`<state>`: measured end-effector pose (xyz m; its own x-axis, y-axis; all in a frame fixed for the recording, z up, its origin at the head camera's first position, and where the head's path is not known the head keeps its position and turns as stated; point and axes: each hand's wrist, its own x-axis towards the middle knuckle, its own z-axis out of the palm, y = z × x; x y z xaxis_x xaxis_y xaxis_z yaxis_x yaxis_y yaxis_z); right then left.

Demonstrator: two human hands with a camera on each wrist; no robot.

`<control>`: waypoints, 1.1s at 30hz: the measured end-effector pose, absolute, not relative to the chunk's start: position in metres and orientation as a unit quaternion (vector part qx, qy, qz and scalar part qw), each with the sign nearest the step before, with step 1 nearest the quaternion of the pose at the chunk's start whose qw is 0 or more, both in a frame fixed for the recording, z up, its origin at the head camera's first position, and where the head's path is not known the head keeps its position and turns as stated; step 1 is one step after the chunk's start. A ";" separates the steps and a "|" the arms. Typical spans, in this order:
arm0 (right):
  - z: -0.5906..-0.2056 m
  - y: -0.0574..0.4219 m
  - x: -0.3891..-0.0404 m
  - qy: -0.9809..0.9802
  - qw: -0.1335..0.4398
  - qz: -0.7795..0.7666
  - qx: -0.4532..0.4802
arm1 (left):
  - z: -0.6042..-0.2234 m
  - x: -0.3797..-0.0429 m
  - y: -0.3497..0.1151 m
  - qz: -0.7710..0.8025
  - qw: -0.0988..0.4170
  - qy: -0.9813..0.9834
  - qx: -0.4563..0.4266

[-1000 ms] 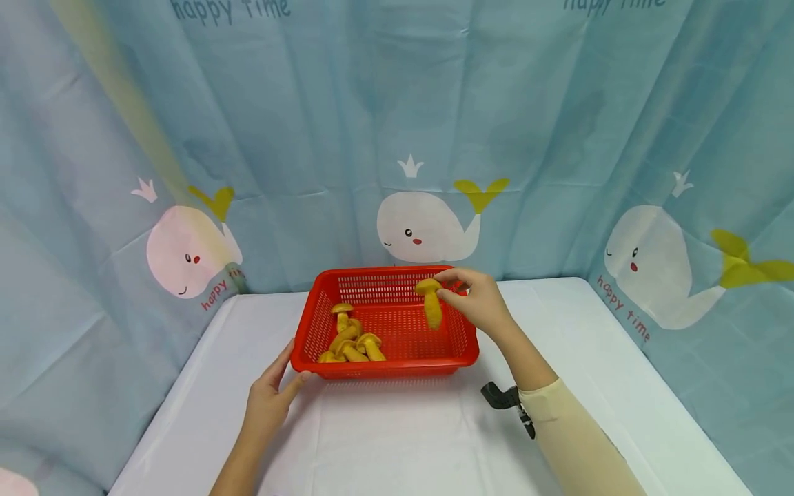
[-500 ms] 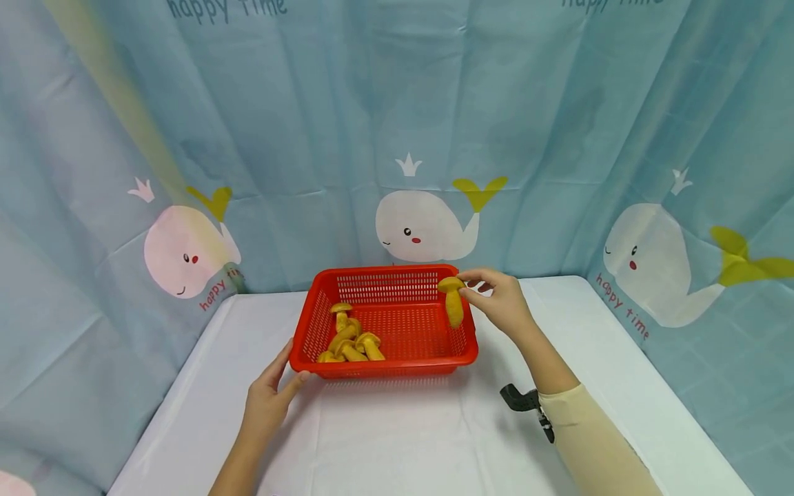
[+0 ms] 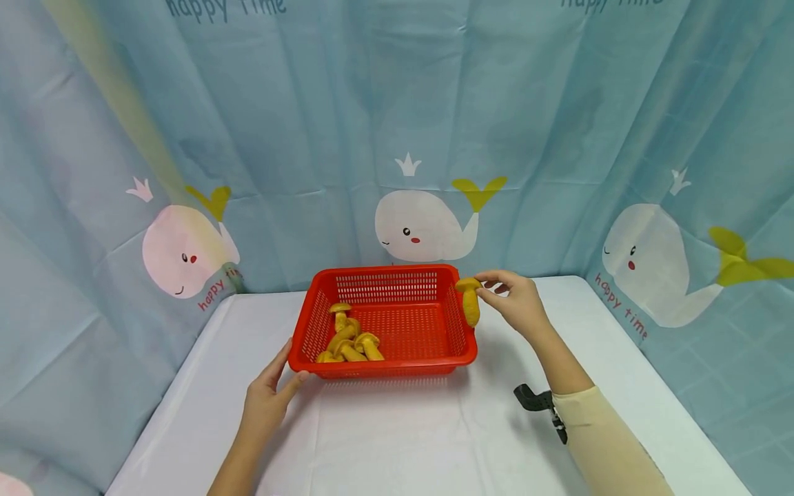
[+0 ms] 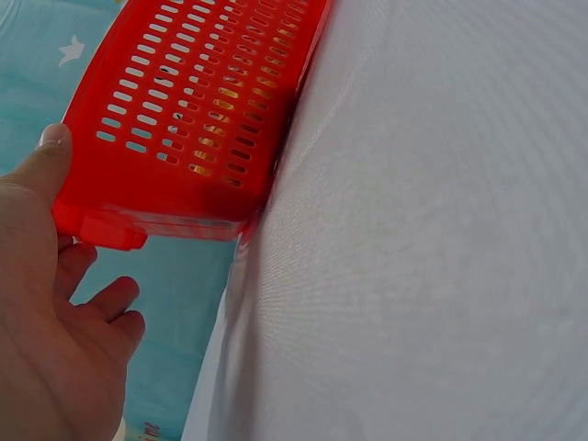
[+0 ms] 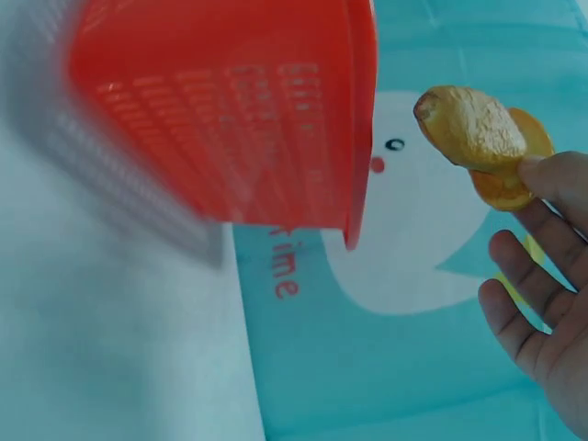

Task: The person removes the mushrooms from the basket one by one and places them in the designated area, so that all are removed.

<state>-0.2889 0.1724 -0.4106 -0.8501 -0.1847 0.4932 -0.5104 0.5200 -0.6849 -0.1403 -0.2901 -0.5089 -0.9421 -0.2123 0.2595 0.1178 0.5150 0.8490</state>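
Note:
A yellow mushroom [image 3: 471, 306] hangs stem down at the right rim of the red basket [image 3: 397, 365]. My right hand [image 3: 515, 300] pinches it by the cap between thumb and forefinger; the right wrist view shows the mushroom [image 5: 473, 129] above the rim's level with the other fingers spread loosely. Several more yellow mushrooms [image 3: 347, 342] lie in the basket's left part, one standing upright behind the rest. At the front left corner, my left hand [image 3: 268, 396] grips the basket rim, thumb on the front and fingers round the side.
The basket stands on a white-covered table [image 3: 384, 434], near its back edge. A pale blue curtain [image 3: 298, 138] printed with whales encloses the back and sides. A black strap mount [image 3: 540, 401] sticks out from the right wrist.
My right hand has carried the mushroom rightward, from above the basket's inside to its right rim. The left hand stays at the corner, and the basket stays put.

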 end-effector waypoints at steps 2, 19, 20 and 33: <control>-0.414 0.177 -0.291 -0.856 0.184 0.440 0.199 | -0.509 -0.140 -0.290 -0.491 0.172 -0.853 0.024; -0.434 0.203 -0.314 -0.866 0.165 0.439 0.173 | -0.513 -0.142 -0.292 -0.502 0.170 -0.848 0.013; -0.436 0.204 -0.315 -0.868 0.162 0.438 0.171 | -0.512 -0.142 -0.292 -0.502 0.171 -0.848 0.012; -0.452 0.214 -0.333 -0.877 0.119 0.440 0.152 | -0.502 -0.138 -0.286 -0.504 0.169 -0.847 0.017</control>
<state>-0.3335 0.2138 -0.4518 -0.9253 -0.1629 0.3424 -0.3718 0.5668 -0.7352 -0.1380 -0.2865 -0.5021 -0.9424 -0.1994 0.2684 0.1410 0.4908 0.8598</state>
